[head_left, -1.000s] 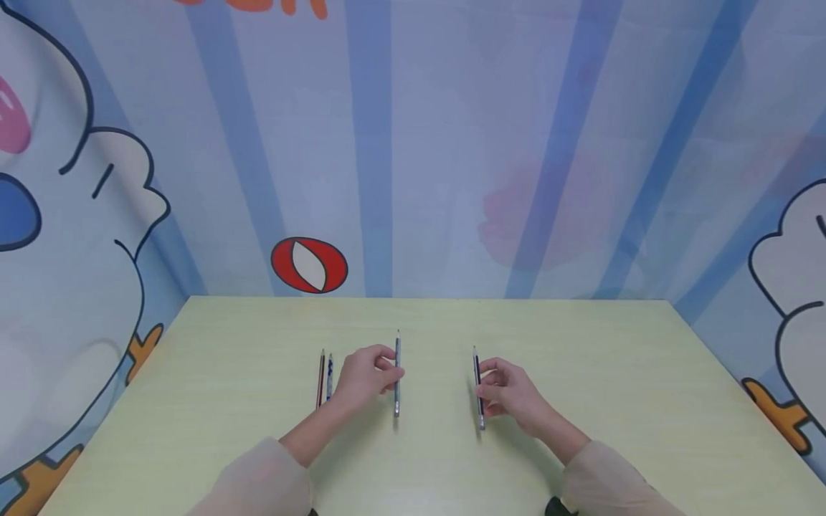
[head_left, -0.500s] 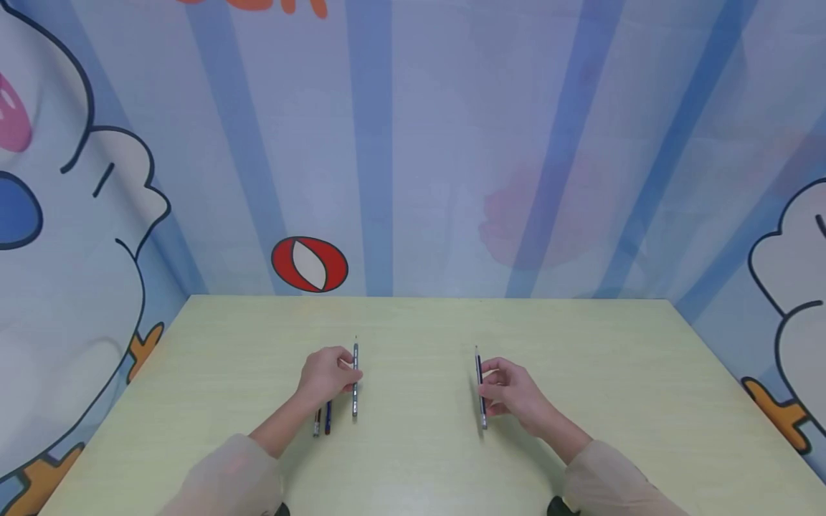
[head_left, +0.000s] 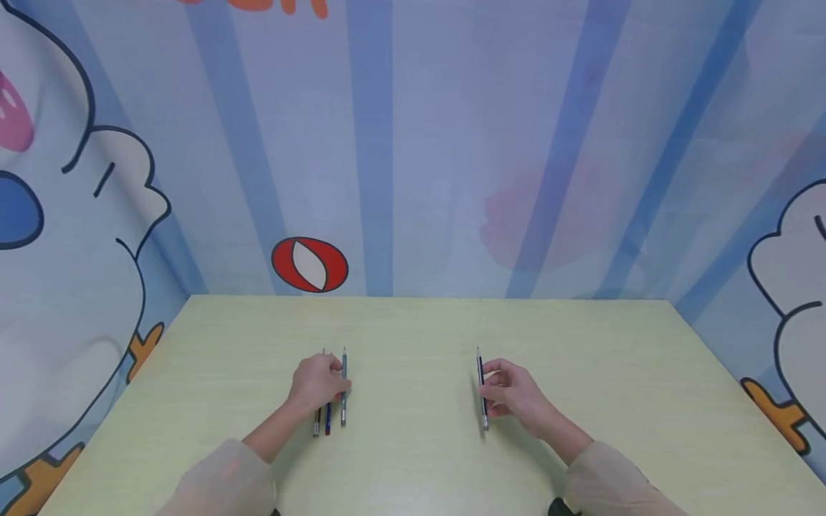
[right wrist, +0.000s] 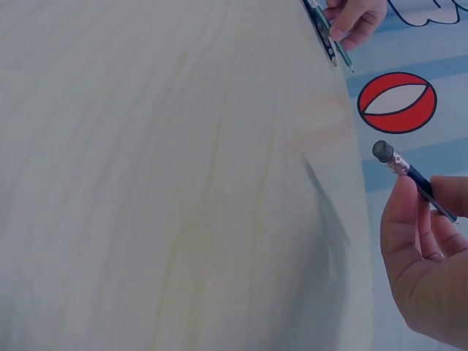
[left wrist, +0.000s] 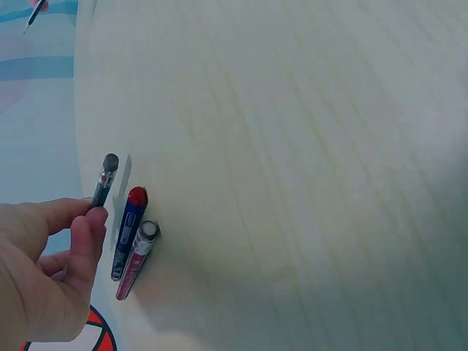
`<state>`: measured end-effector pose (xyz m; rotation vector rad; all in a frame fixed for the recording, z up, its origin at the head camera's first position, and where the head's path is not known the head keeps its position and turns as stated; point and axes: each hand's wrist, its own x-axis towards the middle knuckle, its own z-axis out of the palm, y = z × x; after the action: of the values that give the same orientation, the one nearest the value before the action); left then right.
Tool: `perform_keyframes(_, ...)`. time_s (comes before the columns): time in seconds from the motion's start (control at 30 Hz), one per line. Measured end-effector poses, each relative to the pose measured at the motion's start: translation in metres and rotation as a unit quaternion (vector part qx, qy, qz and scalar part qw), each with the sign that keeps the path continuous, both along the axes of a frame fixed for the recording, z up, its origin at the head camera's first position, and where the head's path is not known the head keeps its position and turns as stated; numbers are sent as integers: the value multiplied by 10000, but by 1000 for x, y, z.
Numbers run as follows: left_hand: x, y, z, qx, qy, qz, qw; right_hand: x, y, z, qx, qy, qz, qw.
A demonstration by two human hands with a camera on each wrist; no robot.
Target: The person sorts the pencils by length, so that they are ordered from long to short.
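My left hand (head_left: 315, 381) pinches a grey-green pencil (head_left: 344, 410) between thumb and fingers, close over the table, its metal-ringed eraser end (left wrist: 108, 167) toward me. Just left of it, partly hidden under the hand, lie a dark red pencil (left wrist: 134, 267) with a grey eraser end and a dark blue pencil or pen (left wrist: 127, 230) with a red end, side by side. Out to the right, my right hand (head_left: 511, 390) pinches a dark blue pencil (head_left: 480, 369) with a grey eraser (right wrist: 382, 151). That pencil is raised off the table; its shadow falls apart from it in the right wrist view.
The pale yellow wooden table (head_left: 413, 466) ends at a back edge against a blue striped backdrop (head_left: 439, 143) with printed cartoon figures. A red and white oval (head_left: 310, 264) is printed on it, left of the middle.
My left hand has carried the grey-green pencil leftward and lowered it beside the two lying on the table. The right hand has stayed nearly in place with its pencil.
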<state>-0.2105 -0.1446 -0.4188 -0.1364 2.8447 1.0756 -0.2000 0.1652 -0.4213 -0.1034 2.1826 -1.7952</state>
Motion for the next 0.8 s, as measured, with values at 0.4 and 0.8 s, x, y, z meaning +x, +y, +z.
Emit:
perform_keyframes(0.4, 0, 6, -10, -309, 161, -105, 9993, -2, 1, -4, -42, -13, 24, 10000)
perform_keyframes(0.8, 1, 6, -12, -882, 311, -305, 9952, -3, 0, -5, -82, -24, 17, 10000)
